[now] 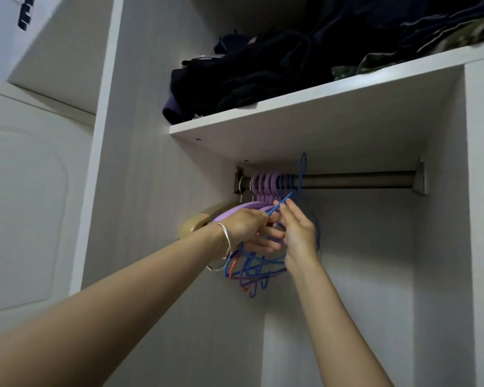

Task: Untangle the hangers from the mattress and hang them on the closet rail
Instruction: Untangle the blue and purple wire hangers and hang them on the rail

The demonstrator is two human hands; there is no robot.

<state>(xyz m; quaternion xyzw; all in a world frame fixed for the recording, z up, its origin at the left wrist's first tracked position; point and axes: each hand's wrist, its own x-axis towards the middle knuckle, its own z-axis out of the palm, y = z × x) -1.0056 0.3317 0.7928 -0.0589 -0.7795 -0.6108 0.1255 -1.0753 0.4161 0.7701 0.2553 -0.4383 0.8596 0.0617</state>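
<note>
I see the tangled hangers [252,268] as a knot of blue, orange and purple wire. They hang just below my two hands, inside the closet and under the left part of the closet rail [355,180]. My left hand [246,229] has its fingers curled round the top of that knot. Its fingertips also meet a straight blue wire [280,204] that slants up toward the rail. My right hand [299,233] pinches the same wire between thumb and forefinger, with the other fingers loosely folded beneath. Just above both hands a blue hook [303,166] loops higher than the rail. I cannot tell whether it touches the rail or which hanger it belongs to.

At the rail's left end a row of lilac hangers [266,182] is hooked on close together, and a few blue hangers [286,183] are packed right beside them. The rail runs on to a bracket [420,178] on the right wall. The rounded shoulder of a beige hanger [197,222] pokes out to the left behind my left wrist, which wears a silver bangle [226,244].

A white shelf [319,107] sits directly over the rail. It carries a pile of dark clothes [263,74] and some camouflage cloth [403,55] at its right end. A white closet door [25,205] stands on the far left.
</note>
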